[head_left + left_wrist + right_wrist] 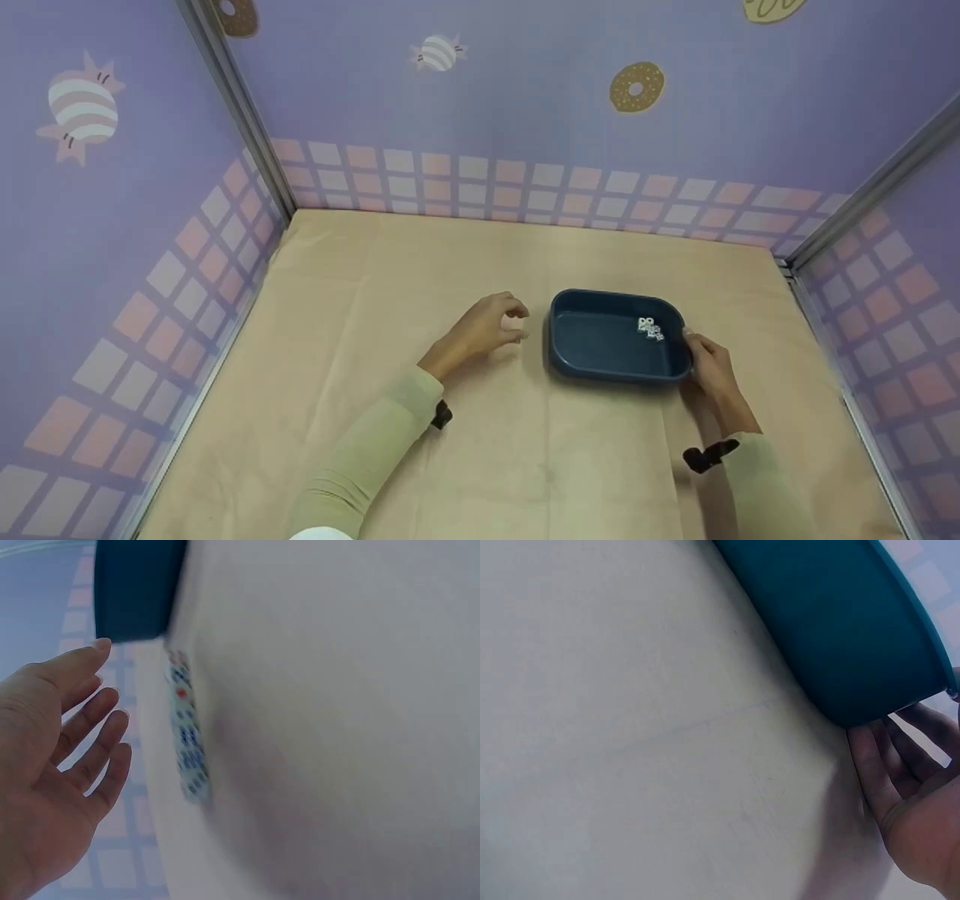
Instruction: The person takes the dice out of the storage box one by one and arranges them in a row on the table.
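A dark blue rectangular tray [611,375] with rounded corners sits right of the middle of the table. Several small white dice [651,328] lie in a cluster inside it, toward its right end. My right hand [711,364] holds the tray's right end, thumb at the rim and the other fingers against the outer wall. To the tray's left, my left hand [487,326] holds nothing, its fingers loosely curved. In the left wrist view, a row of white dice [187,731] with blue and red pips shows beside the tray [135,600], blurred; the thumb overlaps the tray's corner.
A beige cloth [360,300] with fold lines covers the table. Purple panels with a checked border [472,180] close it in at the back and both sides. Metal posts [240,105] stand at the back corners. Dark straps [709,455] sit at both wrists.
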The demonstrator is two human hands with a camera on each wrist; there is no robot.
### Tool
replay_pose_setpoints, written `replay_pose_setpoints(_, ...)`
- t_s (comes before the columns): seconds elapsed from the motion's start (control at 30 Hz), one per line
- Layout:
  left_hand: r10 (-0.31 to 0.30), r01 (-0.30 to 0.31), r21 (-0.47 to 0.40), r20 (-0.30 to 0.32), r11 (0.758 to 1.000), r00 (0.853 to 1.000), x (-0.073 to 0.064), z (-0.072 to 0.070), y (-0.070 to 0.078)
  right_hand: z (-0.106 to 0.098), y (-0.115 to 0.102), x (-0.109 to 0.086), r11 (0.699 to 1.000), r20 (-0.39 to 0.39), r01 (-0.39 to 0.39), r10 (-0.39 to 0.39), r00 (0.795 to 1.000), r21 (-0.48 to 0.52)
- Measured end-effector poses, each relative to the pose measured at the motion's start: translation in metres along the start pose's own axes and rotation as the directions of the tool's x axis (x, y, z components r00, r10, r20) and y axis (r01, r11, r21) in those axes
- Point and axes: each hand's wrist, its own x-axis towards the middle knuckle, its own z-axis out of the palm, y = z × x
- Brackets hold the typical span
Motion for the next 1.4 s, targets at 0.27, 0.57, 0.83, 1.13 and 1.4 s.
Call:
replay_pose_setpoints(0.27, 0.079, -0.082, -0.034, -0.082, 0.996, 0.993, 0.033, 0.023, 0.053, -0.001, -0.002, 0.001, 1.000, 0.012, -0.001, 0.001, 1.000, -0.018)
replay_pose_setpoints(0.57, 0.082, -0.087, -0.037, -0.132, 0.996, 0.988, 0.068, 0.063, 0.085, -0.010, -0.009, 0.007, 0.997, 0.235, 0.013, -0.029, 0.971, 0.072)
replay_pose_setpoints(0.83, 0.031, -0.037, -0.054, -0.116, 0.998, 0.993, 0.087, 0.092, 0.104, -0.013, -0.009, 0.006, 0.995, 0.239, -0.016, -0.009, 0.971, 0.101)
replay_pose_setpoints(1.13, -0.079, 0.060, -0.164, -0.110, 0.985, 0.991, 0.103, 0.127, 0.124, -0.011, -0.010, 0.004, 0.993, 0.241, -0.032, 0.003, 0.971, 0.116)
replay_pose_setpoints(1.4, -0.173, 0.158, -0.116, -0.134, 0.981, 0.976, 0.116, 0.147, 0.140, -0.009, -0.008, 0.007, 0.995, 0.202, -0.008, -0.013, 0.979, 0.103)
